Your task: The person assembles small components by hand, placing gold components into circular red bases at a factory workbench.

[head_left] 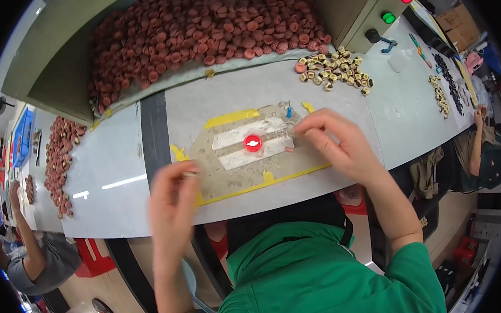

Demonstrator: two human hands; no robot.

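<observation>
On the worktable a worn grey mat [238,186], edged with yellow tape, carries two pale strips. A small round red piece [253,147] with a bright white middle sits between those strips. To its left, above the mat's edge, my left hand [173,204] is slightly blurred, its thumb and fingers pinched on a tiny pale bit too small to name. My right hand [342,151] hovers at the mat's right side, thumb and fingertips together; whatever they hold is hidden. Near its fingertips lie a small blue piece [288,112] and a short pink piece [289,149].
A large heap of dark-red ridged cups [214,29] fills the opening of a grey-green housing [44,71]. Cream-and-black pieces [337,71] lie at the right, reddish pieces [61,156] at the left. Red and green buttons [396,7] sit upper right. Co-workers [39,261] are seated either side.
</observation>
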